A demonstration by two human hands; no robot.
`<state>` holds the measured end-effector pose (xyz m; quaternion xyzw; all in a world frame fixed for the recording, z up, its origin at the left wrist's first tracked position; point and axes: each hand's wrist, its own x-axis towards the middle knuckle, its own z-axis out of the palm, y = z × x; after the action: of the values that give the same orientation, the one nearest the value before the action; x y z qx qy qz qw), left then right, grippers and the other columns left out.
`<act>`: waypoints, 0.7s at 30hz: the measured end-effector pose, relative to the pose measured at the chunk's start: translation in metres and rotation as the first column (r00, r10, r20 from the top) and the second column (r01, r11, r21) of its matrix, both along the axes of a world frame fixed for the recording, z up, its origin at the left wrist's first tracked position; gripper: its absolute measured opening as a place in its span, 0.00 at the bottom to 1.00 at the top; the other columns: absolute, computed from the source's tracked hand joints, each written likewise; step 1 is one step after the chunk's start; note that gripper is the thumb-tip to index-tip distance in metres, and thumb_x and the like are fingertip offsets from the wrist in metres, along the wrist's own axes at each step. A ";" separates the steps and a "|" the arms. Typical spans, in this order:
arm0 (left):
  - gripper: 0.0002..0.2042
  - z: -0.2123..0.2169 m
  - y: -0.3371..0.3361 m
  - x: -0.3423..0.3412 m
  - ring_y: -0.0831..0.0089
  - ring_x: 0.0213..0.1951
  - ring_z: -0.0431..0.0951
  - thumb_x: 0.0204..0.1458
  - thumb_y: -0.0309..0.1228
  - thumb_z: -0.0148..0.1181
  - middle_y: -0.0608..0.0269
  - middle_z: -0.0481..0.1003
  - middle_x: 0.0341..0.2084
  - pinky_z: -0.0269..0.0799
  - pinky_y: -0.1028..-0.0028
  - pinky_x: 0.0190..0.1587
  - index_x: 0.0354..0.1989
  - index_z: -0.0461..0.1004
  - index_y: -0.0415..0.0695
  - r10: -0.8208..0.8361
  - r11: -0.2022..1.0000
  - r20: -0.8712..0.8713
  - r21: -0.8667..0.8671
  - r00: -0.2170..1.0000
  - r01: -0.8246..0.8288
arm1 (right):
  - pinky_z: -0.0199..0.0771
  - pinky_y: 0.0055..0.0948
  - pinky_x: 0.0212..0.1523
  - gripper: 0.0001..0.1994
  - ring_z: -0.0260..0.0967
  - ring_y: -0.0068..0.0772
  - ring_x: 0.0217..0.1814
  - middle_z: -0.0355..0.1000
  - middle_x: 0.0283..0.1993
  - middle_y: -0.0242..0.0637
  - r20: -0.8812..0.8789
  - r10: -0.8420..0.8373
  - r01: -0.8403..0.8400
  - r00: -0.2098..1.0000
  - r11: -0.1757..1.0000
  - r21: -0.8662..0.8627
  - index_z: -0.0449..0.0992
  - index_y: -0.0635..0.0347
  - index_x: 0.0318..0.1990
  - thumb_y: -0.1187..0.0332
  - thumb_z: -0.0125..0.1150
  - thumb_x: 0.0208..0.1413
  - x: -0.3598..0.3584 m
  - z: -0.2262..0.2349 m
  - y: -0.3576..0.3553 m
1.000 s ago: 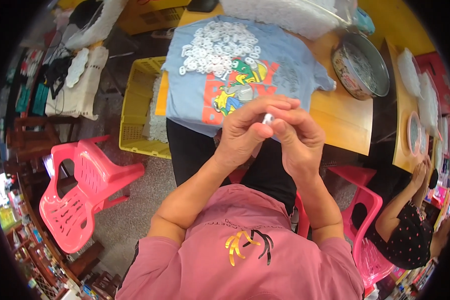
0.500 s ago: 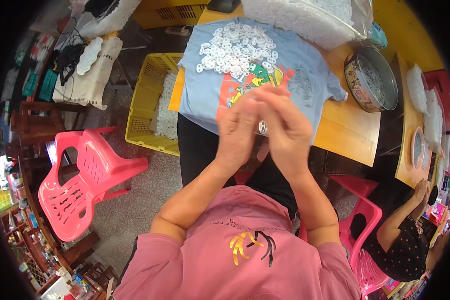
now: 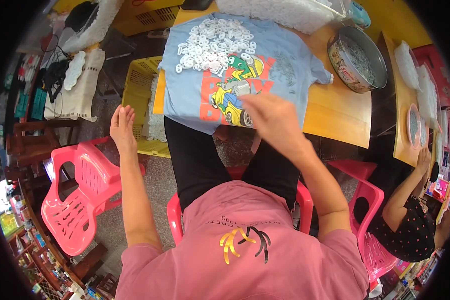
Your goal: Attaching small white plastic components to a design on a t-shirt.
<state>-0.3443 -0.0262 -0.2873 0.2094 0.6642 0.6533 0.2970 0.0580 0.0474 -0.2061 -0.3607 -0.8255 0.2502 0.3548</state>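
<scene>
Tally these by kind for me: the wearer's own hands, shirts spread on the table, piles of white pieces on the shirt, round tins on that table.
Hands: 2 (left hand, right hand)
Blue shirt: 1
Pile of white pieces, too overlapped to count singly: 1
Round tin: 1
Total: 5

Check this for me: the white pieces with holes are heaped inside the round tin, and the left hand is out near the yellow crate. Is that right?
Not quite: the head view shows the white pieces heaped on the blue shirt, not in the round tin. The left hand is indeed out near the yellow crate.
</scene>
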 end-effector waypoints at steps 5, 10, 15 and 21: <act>0.23 -0.002 0.000 0.008 0.69 0.52 0.72 0.61 0.30 0.56 0.56 0.71 0.51 0.67 0.70 0.56 0.62 0.61 0.35 0.132 0.963 -0.084 -0.225 0.988 -0.148 | 0.72 0.29 0.30 0.07 0.74 0.33 0.31 0.77 0.35 0.41 0.076 -0.180 0.186 0.981 0.978 -0.090 0.80 0.62 0.41 0.73 0.63 0.55 0.031 0.011 0.026; 0.16 0.046 0.006 0.092 0.72 0.51 0.71 0.62 0.27 0.53 0.60 0.71 0.50 0.67 0.73 0.55 0.57 0.66 0.36 -0.031 0.998 -0.566 0.028 0.824 0.057 | 0.72 0.29 0.31 0.07 0.73 0.35 0.29 0.77 0.36 0.39 0.139 -0.182 0.181 0.973 0.983 0.026 0.80 0.61 0.39 0.72 0.63 0.53 0.025 0.008 0.055; 0.12 0.073 0.004 0.162 0.73 0.47 0.73 0.60 0.22 0.52 0.59 0.72 0.47 0.69 0.75 0.50 0.53 0.70 0.37 -0.165 0.958 -0.576 0.098 0.800 0.268 | 0.72 0.35 0.36 0.07 0.74 0.40 0.34 0.75 0.34 0.36 0.216 -0.156 0.130 0.964 0.983 0.129 0.82 0.56 0.38 0.67 0.62 0.54 -0.008 0.003 0.080; 0.10 0.070 0.011 0.213 0.68 0.39 0.76 0.56 0.19 0.56 0.55 0.75 0.39 0.72 0.74 0.41 0.46 0.75 0.37 -0.333 0.851 -0.626 0.122 0.705 0.510 | 0.73 0.38 0.38 0.07 0.74 0.41 0.38 0.74 0.34 0.35 0.359 -0.154 0.092 0.921 0.979 0.184 0.83 0.52 0.36 0.64 0.61 0.54 -0.038 -0.008 0.101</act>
<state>-0.1312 -0.0148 -0.2173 0.5877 0.5539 0.5589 0.1880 0.0200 0.1487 -0.2137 -0.4224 -0.8709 0.0862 0.2358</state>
